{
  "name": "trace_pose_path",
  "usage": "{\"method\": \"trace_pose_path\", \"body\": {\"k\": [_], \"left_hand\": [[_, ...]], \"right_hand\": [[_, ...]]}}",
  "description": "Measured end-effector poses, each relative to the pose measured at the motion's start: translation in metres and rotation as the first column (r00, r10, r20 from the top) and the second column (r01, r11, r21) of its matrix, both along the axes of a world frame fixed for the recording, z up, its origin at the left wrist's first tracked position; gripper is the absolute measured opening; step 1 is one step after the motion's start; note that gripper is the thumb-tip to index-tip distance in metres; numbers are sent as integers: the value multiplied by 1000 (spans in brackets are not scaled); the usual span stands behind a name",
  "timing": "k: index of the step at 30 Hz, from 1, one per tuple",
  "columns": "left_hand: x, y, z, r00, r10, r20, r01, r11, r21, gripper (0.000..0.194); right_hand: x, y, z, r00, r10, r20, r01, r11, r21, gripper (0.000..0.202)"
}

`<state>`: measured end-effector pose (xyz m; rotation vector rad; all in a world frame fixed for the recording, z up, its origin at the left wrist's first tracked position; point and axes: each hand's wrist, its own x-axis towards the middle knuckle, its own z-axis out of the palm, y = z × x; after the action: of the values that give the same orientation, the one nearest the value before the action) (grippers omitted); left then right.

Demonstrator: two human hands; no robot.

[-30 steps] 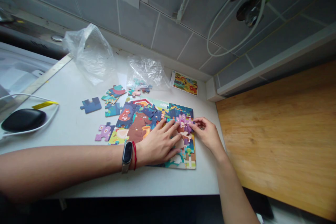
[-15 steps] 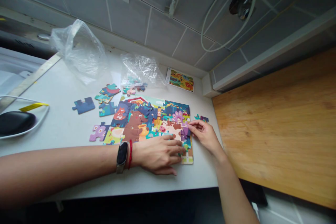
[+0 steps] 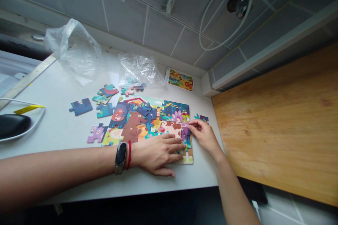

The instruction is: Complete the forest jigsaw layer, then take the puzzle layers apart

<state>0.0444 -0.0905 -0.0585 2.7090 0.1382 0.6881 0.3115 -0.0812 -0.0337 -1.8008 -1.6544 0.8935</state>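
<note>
A colourful jigsaw puzzle (image 3: 135, 121) with a bear, a cow and other animals lies on the white table. My left hand (image 3: 160, 153) rests palm down across its lower part, fingers stretched out, hiding the pieces beneath. At the puzzle's right edge, my right hand (image 3: 204, 136) pinches a purple puzzle piece (image 3: 185, 131) between thumb and fingertips. That piece sits beside the cow and under a pink-purple figure; whether it lies fully flat I cannot tell. Just beyond my right hand are dark loose pieces (image 3: 204, 119).
Several loose puzzle pieces (image 3: 80, 107) lie left of the puzzle. Clear plastic bags (image 3: 76, 54) stand behind them, one partly over some pieces. A picture card (image 3: 179, 79) lies at the back. A black computer mouse (image 3: 14, 126) is far left; a wooden board (image 3: 271, 123) borders the right.
The whole view has shifted slightly left. My right hand stays on the purple piece at the puzzle's edge, and my left hand still lies on the puzzle.
</note>
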Motion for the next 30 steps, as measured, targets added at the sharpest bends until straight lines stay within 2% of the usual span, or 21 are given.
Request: {"method": "trace_pose_path", "body": {"k": [7,12,16,19,24,30], "left_hand": [[0,0,-1,1000,-3,-21,3,1000,24,52],[0,0,1,1000,3,-13,-2,1000,24,51],[1,0,0,1000,4,-12,-3,999,37,52],[1,0,-1,1000,-5,8,5,999,35,55],[2,-1,-2,1000,5,14,-5,1000,12,54],[2,0,-1,1000,-6,21,5,1000,27,51]], "right_hand": [[2,-2,4,994,53,94,-53,999,0,45],[0,-8,3,985,71,154,-84,993,82,39],[-9,-21,8,953,106,283,-157,973,166,29],[-16,-33,10,930,125,347,-205,958,203,30],[-19,-42,6,912,142,385,-239,946,217,32],[-13,-42,-2,909,112,401,-225,943,246,34]]}}
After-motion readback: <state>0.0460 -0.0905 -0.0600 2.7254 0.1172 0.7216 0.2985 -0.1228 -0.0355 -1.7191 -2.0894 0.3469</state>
